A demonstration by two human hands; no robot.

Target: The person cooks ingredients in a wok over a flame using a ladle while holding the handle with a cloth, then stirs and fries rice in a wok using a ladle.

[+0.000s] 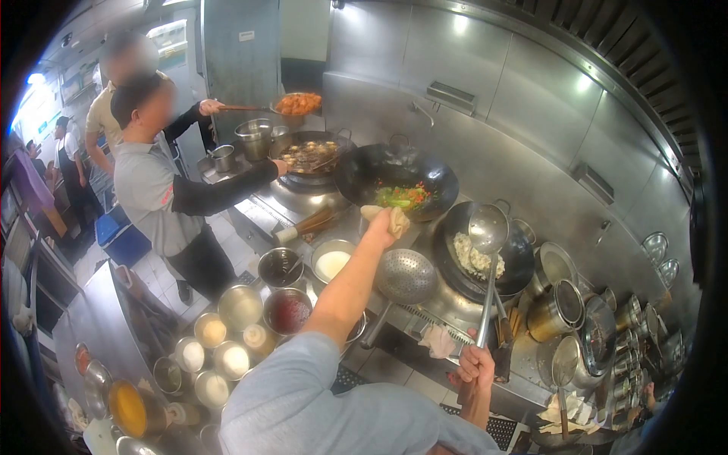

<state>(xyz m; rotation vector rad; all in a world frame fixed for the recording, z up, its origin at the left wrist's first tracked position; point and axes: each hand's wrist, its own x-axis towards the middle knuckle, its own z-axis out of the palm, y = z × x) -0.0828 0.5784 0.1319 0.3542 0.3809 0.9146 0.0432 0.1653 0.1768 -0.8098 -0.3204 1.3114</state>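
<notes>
My left hand [378,224] is closed on a folded beige cloth [396,220] at the near rim of a black wok [360,171]. Chopped green and red vegetables [402,197] lie in that wok, which is tilted. Fingers wrapped, my right hand [476,367] grips the long handle of a metal ladle [488,229]. The ladle's bowl is over a second wok [517,262], above a whitish lumpy food [472,256]. Between my arms a perforated strainer [406,277] rests on the stove.
At left a co-worker [148,182] lifts a strainer of orange food [297,104] over a wok of bubbling liquid [311,155]. Bowls of sauces and powders [287,309] stand left of my arm. Pots [557,311] crowd the right, and a crumpled cloth [437,341] lies at the stove's edge.
</notes>
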